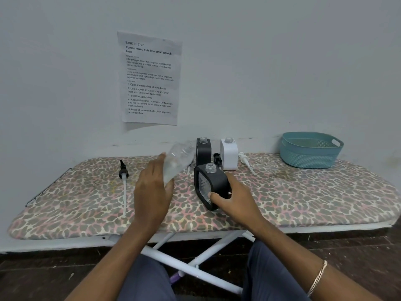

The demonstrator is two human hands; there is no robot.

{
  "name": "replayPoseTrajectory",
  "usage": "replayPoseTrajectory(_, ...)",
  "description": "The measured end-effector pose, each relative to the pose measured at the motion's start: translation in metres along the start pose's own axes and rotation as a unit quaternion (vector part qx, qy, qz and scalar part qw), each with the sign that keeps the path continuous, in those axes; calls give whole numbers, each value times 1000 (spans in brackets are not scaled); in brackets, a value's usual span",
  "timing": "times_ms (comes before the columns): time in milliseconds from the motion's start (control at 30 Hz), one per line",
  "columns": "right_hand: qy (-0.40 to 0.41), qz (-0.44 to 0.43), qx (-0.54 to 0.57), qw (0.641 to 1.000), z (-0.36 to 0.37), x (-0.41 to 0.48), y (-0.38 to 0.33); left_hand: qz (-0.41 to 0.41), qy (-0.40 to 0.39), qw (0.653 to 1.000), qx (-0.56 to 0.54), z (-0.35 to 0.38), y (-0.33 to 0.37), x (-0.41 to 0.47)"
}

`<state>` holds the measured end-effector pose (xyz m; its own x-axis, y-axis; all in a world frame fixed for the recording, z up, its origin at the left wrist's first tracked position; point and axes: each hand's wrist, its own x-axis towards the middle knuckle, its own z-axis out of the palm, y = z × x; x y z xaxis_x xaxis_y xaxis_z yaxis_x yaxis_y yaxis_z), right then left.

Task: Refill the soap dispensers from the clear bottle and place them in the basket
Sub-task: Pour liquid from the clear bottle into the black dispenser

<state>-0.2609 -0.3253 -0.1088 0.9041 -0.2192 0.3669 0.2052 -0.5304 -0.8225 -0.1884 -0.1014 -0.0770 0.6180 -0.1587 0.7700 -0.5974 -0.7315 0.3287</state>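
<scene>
Tilting bottle (pixel 181 157) in left grip (pixel 152 192), fingers curled round its lower body, neck raised toward the right, not yet over any mouth; probably lining up a pour. Right grip (pixel 234 198) wrapped round base of black dispenser (pixel 213 183), thumb on its clear face, holding it slightly leaned near middle of board (pixel 303 192), likely against tipping. Near back edge, second black dispenser (pixel 203 149) and white dispenser (pixel 229 154), upright, uncapped, waiting. Pumps lying loose: black pump (pixel 123 170) toward left end, white pump (pixel 244 158) beside white dispenser. Basket (pixel 308 158) at back right corner, no dispenser inside yet. Leopard-print cover, white crossed legs beneath; pale wall with printed sheet (pixel 149 79); dark floor.
</scene>
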Motion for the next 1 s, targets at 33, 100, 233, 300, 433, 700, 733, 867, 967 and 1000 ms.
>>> replayPoseTrajectory(33, 0, 0, -1, 1000, 0, 0, 0, -24, 7, 1000, -19, -1, 0, 1)
replayPoseTrajectory(100, 1, -1, -7, 1000, 0, 0, 0, -62, 22, 997, -40, -2, -2, 1)
replayPoseTrajectory(233, -1, -3, -13, 1000, -1, 1, -1, -130, 32, 989, -66, -1, -9, 4)
replayPoseTrajectory(300, -2, -4, -13, 1000, -1, 0, -2, -156, 38, 984, -74, -2, -12, 4)
replayPoseTrajectory(433, 3, -6, -12, 1000, 1, -1, -3, -174, 39, 981, -75, -3, -16, 3)
replayPoseTrajectory(700, 7, -21, -2, 1000, 7, -6, -6, -184, 39, 979, -72, -1, -20, 1)
replayPoseTrajectory(733, 8, -22, 0, 1000, 8, -6, -6, -184, 38, 980, -68, 0, -21, 1)
replayPoseTrajectory(867, 14, -25, 9, 1000, 9, -8, -8, -183, 43, 980, -65, 2, -22, 0)
replayPoseTrajectory(967, 11, -24, 25, 999, 8, -9, -10, -176, 67, 980, -60, 1, -18, 2)
replayPoseTrajectory(1000, 7, -21, 26, 999, 8, -9, -10, -165, 81, 981, -57, 0, -16, 3)
